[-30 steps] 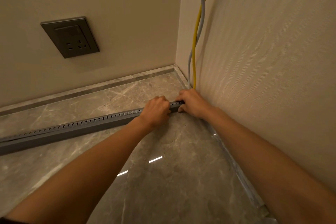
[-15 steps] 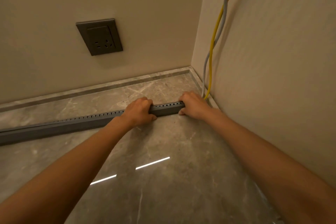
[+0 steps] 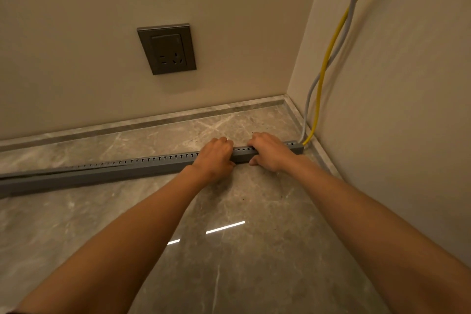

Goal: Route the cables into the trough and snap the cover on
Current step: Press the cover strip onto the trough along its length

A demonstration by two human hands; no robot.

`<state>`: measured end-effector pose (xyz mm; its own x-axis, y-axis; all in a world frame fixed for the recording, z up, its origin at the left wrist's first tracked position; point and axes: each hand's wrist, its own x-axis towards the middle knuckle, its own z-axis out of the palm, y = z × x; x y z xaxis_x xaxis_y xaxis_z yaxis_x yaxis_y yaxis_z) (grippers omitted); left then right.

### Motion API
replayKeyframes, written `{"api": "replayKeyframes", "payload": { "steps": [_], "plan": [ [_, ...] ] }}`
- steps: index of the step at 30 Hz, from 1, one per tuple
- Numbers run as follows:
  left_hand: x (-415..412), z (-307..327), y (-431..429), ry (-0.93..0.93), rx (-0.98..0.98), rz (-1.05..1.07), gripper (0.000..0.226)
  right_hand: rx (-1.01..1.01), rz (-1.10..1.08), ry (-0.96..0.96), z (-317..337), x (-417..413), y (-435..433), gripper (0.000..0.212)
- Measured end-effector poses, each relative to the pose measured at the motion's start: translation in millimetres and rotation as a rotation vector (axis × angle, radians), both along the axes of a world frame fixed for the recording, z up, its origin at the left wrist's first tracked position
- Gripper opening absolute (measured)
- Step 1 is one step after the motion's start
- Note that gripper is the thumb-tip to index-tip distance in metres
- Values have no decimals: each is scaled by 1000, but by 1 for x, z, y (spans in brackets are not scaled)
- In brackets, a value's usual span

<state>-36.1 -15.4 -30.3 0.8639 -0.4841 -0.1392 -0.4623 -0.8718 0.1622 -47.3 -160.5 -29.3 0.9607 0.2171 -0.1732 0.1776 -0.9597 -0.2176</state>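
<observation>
Near the right corner, yellow cable (image 3: 323, 71) and grey cable (image 3: 309, 99) already enter the trough (image 3: 127, 173); left hand (image 3: 215, 155) and right hand (image 3: 270, 151) curl their fingers over the cover (image 3: 107, 166), which seems unsnapped further left.

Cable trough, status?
Left hand and right hand grip cable trough near corner. Cover seated there, gapped toward left end. Yellow cable, grey cable enter its end.

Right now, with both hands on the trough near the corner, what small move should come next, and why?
Probably slide the left hand leftward along the grey slotted trough, pressing down: by the right hand the cover looks seated, but toward the far left a gap shows under it.
</observation>
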Motion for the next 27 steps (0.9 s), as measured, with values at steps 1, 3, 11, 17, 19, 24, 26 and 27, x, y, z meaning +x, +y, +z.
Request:
{"api": "replayKeyframes", "payload": {
  "steps": [1, 3, 11, 17, 19, 24, 26, 27],
  "plan": [
    [2, 1, 1, 13, -14, 5, 34, 4, -4, 5, 1, 0, 0, 34],
    [4, 2, 4, 54, -52, 15, 35, 24, -19, 14, 2, 0, 0, 35],
    [8, 6, 19, 69, -88, 87, 34, 111, -71, 55, 7, -4, 6, 33],
    [1, 8, 14, 11, -25, 65, 31, 115, -109, 31, 5, -5, 11, 24],
    [0, 8, 13, 1, -16, 65, 30, 101, -96, 32, 4, -4, 11, 23],
    [0, 6, 13, 3, -38, 67, 29, 44, -71, -21, 3, -5, 13, 27],
    [1, 5, 16, 28, -56, 65, 32, 21, -70, -31, 2, -6, 15, 30],
    [2, 5, 18, 42, -57, 63, 33, 10, -69, -28, 2, -6, 15, 31]
  ]
}}
